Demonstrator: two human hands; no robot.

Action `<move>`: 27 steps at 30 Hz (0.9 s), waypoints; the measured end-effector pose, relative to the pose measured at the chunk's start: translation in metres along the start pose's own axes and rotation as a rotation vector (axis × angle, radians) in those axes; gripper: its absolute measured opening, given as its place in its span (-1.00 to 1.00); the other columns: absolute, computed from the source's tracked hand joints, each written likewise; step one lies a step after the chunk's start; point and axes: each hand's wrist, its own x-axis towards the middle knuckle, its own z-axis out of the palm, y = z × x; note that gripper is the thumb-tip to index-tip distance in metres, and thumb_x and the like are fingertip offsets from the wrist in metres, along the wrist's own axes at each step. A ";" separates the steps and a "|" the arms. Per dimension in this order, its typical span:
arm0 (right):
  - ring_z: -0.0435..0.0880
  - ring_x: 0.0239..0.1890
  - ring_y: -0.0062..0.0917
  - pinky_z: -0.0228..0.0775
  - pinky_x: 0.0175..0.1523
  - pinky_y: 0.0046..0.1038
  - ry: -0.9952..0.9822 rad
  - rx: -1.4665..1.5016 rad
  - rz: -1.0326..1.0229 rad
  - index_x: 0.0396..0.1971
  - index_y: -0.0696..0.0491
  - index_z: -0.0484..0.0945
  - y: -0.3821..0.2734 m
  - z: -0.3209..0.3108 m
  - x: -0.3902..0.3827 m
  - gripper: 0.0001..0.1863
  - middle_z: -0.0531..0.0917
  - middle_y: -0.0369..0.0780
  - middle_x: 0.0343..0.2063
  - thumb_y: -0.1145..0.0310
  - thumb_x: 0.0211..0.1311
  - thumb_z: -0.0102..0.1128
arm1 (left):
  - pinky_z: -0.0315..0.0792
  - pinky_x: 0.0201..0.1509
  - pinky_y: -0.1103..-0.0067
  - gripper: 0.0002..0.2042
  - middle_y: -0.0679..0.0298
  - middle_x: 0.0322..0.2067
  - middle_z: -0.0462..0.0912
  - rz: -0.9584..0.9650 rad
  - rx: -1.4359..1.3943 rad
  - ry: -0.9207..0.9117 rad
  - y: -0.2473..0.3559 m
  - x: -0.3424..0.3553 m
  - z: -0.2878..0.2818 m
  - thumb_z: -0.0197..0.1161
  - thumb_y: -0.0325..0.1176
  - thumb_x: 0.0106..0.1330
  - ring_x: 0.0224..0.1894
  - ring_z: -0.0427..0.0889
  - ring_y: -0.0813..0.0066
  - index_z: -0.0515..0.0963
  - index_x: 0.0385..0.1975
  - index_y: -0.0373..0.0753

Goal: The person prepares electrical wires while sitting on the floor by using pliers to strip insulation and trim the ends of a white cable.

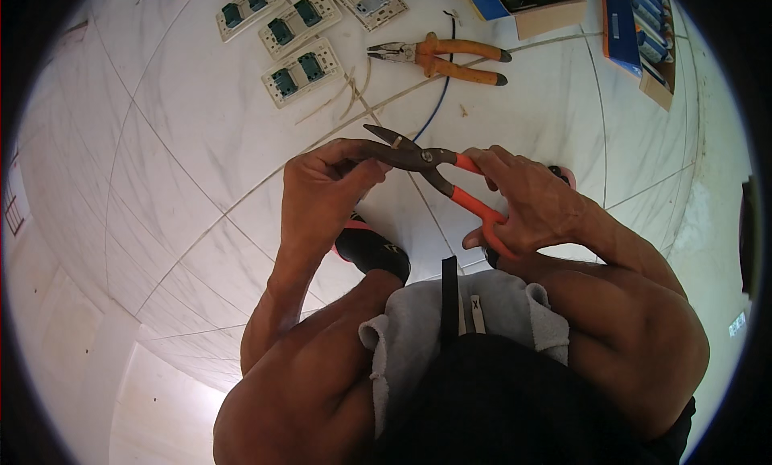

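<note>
A pair of tin snips (428, 156) with dark blades and orange-red handles is held above the floor, its jaws parted and pointing left. My right hand (535, 196) grips the handles, the fingers on the upper one and the palm by the lower loop. My left hand (318, 192) is closed at the lower blade, thumb and forefinger pinched together; what they pinch is hidden. A small pale bit (396, 142) shows between the jaws. Beyond the snips, a blue wire (439, 103) runs across the floor and passes behind them.
Combination pliers (438, 57) with worn orange grips lie on the tiled floor (201, 159). To their left are several white socket plates (301, 73) with green inserts. Open boxes (547, 11) stand at the far right, one holding blue-white packets (650, 23). Pale scraps of wire lie near the plates.
</note>
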 end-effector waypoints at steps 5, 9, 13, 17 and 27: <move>0.65 -0.19 0.03 0.48 -0.02 -0.08 -0.016 0.046 -0.017 0.24 0.27 0.25 -0.004 -0.004 0.001 0.05 0.54 0.14 -0.12 -0.23 -0.02 0.48 | 0.43 -0.24 0.74 -0.81 0.32 -0.40 0.76 0.021 -0.036 -0.009 0.000 -0.002 0.000 0.32 -0.56 0.19 -0.37 0.59 0.72 0.75 -0.21 -0.35; 0.65 -0.19 0.03 0.48 -0.05 -0.08 -0.021 0.049 -0.018 0.24 0.27 0.24 -0.002 -0.003 0.001 0.06 0.54 0.13 -0.14 -0.23 -0.03 0.49 | 0.44 -0.21 0.73 -0.82 0.35 -0.40 0.76 0.019 -0.003 0.005 -0.003 0.000 0.002 0.33 -0.54 0.19 -0.36 0.60 0.73 0.75 -0.22 -0.33; 0.65 -0.20 0.03 0.48 -0.07 -0.07 -0.048 0.058 -0.027 0.26 0.27 0.23 -0.004 -0.006 0.001 0.07 0.54 0.14 -0.14 -0.23 -0.02 0.49 | 0.45 -0.21 0.73 -0.82 0.35 -0.40 0.76 0.041 0.006 0.003 -0.003 -0.001 0.002 0.35 -0.52 0.19 -0.36 0.61 0.73 0.76 -0.22 -0.34; 0.66 -0.18 0.03 0.48 -0.06 -0.08 -0.039 0.056 -0.039 0.27 0.27 0.22 -0.002 -0.002 0.001 0.10 0.54 0.15 -0.14 -0.27 -0.04 0.48 | 0.45 -0.21 0.73 -0.83 0.35 -0.40 0.76 0.049 -0.010 0.001 -0.003 -0.002 0.002 0.35 -0.52 0.20 -0.36 0.61 0.73 0.76 -0.23 -0.33; 0.67 -0.20 0.01 0.50 -0.08 -0.10 -0.035 0.034 -0.036 0.25 0.28 0.22 -0.005 0.000 0.002 0.04 0.53 0.17 -0.13 -0.23 0.04 0.46 | 0.45 -0.20 0.73 -0.83 0.33 -0.40 0.76 0.038 0.006 0.011 -0.002 -0.002 0.000 0.35 -0.53 0.20 -0.35 0.61 0.72 0.75 -0.22 -0.35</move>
